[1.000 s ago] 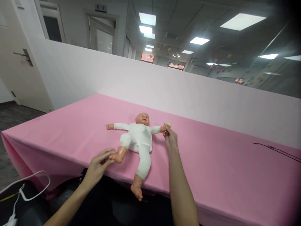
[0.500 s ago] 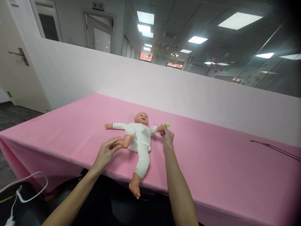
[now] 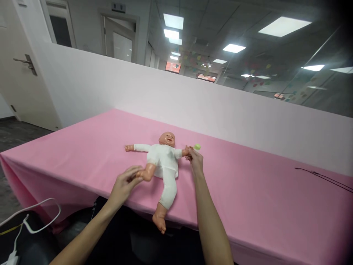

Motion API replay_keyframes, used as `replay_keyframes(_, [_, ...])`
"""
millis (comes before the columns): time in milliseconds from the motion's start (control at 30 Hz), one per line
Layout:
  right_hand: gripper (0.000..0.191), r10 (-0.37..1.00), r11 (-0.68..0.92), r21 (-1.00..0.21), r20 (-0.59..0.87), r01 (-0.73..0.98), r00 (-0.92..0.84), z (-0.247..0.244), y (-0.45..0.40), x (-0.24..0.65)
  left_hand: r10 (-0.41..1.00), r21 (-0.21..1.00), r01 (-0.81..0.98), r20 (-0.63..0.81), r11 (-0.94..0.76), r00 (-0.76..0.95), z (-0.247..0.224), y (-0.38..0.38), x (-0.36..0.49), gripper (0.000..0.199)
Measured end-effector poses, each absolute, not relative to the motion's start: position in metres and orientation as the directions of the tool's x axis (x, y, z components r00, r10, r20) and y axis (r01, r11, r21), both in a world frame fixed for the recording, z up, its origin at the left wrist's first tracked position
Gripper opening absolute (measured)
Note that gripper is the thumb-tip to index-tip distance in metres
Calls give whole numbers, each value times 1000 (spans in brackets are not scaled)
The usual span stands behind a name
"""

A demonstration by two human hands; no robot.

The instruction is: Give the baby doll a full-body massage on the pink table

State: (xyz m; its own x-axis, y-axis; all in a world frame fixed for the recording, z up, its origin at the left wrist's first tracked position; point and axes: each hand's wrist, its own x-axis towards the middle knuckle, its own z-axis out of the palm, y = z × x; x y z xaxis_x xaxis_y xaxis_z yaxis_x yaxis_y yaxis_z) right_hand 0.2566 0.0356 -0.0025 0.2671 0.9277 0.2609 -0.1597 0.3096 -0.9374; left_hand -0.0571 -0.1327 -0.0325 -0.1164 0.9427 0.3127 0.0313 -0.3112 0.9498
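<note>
Pink cloth (image 3: pixel 234 206) is draped over a long table (image 3: pixel 33 165), and a white partition (image 3: pixel 193 92) is set behind it. A baby doll (image 3: pixel 164 160) is laid on its back near the front edge, its foot touched by the spread left hand (image 3: pixel 124 187), its own hand pinched by the right hand (image 3: pixel 195 160) beside a small green object (image 3: pixel 197 147).

left forearm (image 3: pixel 82 233): bare | right forearm (image 3: pixel 211 221): bare | both slim

Green object (image 3: pixel 197 147) too small to identify.
</note>
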Motion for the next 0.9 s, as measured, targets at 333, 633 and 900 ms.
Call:
replay_keyframes(333, [49,947,288,-957,281,-26,158,-11,31,240,942,931,-145,335,-334,-16,-7,-61,-13,39])
replay_keyframes(633, [34,731,125,-968,-58,-216,680,-33,57,293,985,983,106,160,-153,-64,-86,-184,-87,38])
replay_keyframes(900, [40,869,348,-894,194,-284,455,-7,44,268,964,969,54,245,-240,-106,-53,-158,-72,38])
